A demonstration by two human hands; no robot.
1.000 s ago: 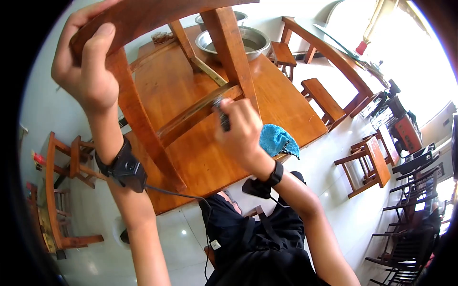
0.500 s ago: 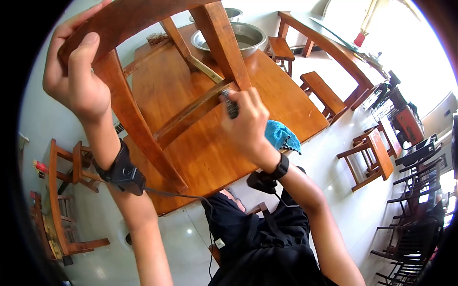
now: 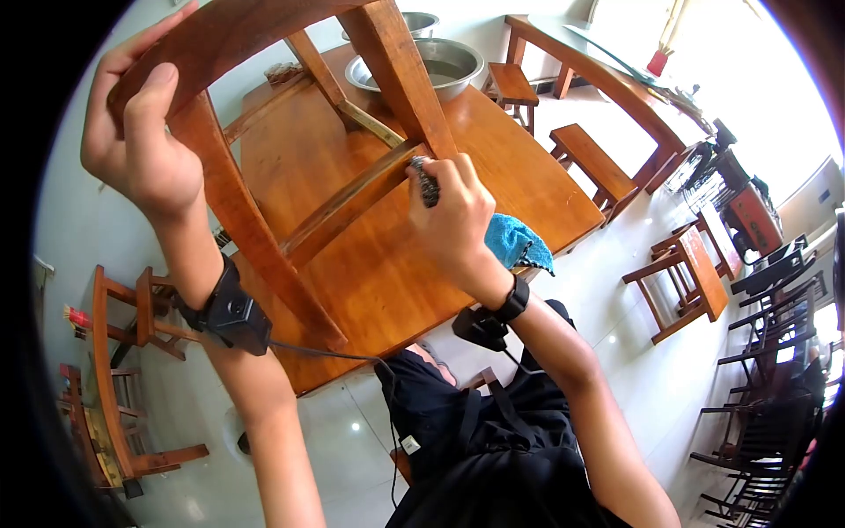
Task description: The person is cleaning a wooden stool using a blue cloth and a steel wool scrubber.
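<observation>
A brown wooden stool [image 3: 407, 81] is tilted over the table, with its seat edge at the top left and its legs pointing down toward me. My left hand [image 3: 145, 150] grips the end of the seat, thumb on the near face and fingers behind it. In my right hand [image 3: 456, 216] is a grey metal scouring pad [image 3: 425, 182], pinched against the stool near where a crossbar [image 3: 352, 207] meets a leg. The pad's far side is hidden by my fingers. A blue cloth [image 3: 518, 244] lies at the table's edge, just beyond my right wrist.
The wooden table [image 3: 519, 176] spreads beneath the stool. On its far side stands a metal basin [image 3: 458, 75] holding liquid, with another basin [image 3: 422, 24] behind. Small stools [image 3: 594, 163] and a glass-topped table [image 3: 616, 97] are to the right. A cable [image 3: 330, 353] trails from my left wrist.
My right hand has shifted very slightly with the scouring pad, staying by the same crossbar joint. My left hand keeps its hold on the stool. The whole view has moved a little.
</observation>
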